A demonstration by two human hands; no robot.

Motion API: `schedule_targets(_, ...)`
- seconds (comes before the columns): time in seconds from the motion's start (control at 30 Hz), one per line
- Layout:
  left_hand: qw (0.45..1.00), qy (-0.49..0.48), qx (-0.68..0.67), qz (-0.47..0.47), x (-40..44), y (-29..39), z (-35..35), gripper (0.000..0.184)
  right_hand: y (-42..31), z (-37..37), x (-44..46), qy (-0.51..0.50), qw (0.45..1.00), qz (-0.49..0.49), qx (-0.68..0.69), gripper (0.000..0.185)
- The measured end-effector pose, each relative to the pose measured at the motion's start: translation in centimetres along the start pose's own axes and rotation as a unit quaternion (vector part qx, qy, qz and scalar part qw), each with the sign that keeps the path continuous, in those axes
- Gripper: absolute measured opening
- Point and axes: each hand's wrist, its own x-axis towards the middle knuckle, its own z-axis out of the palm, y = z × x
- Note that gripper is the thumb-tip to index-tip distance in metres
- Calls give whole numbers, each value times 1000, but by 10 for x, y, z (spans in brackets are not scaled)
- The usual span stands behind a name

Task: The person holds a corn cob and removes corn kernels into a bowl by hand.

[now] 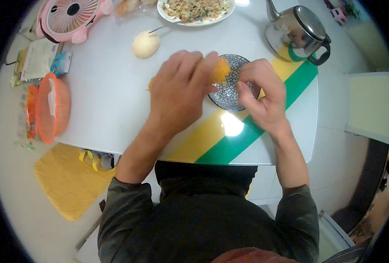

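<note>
1. While the left hand (179, 90) bends its fingers over a yellow corn cob (221, 70), the cob's right end overlaps the left side of a crackle-patterned bowl (236, 65).
2. The right hand (266, 96) curls partly closed at the bowl's right side, thumb near forefinger; whether it pinches anything, I cannot tell.
3. Beyond the left hand sits a pale round bun (145, 44).
4. Farther out are a plate (227, 17) of chopped food and, rightward, a metal kettle (293, 35).
</note>
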Motion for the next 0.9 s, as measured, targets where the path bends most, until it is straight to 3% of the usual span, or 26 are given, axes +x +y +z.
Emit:
schedule_targets(0.23, 998, 14, -41, -48, 3, -16, -12, 63, -3, 1, 5, -25, 988, -63, -136, 14)
schedule_targets(0.43, 996, -11, -69, -53, 3, -7, -12, 65, 1, 1, 3, -39, 984, -71, -161, 24)
schedule_targets(0.53, 999, -14, -44, -26, 3, -7, -8, 70, 4, 2, 4, -3, 993, -59, -104, 24)
schedule_targets(0.63, 999, -19, -30, -6, 3, -5, -2, 68, -12, 0, 0, 10, 995, 101, 25, 23)
schedule_targets(0.73, 999, -41, -25, -6, 1, 2, 3, 67, -7, 6, -5, 25, 951, 208, 227, 27)
schedule_targets(0.9, 999, -30, 6, 18, 0, 9, 9, 66, -5, 4, -4, 21, 929, 228, 290, 26)
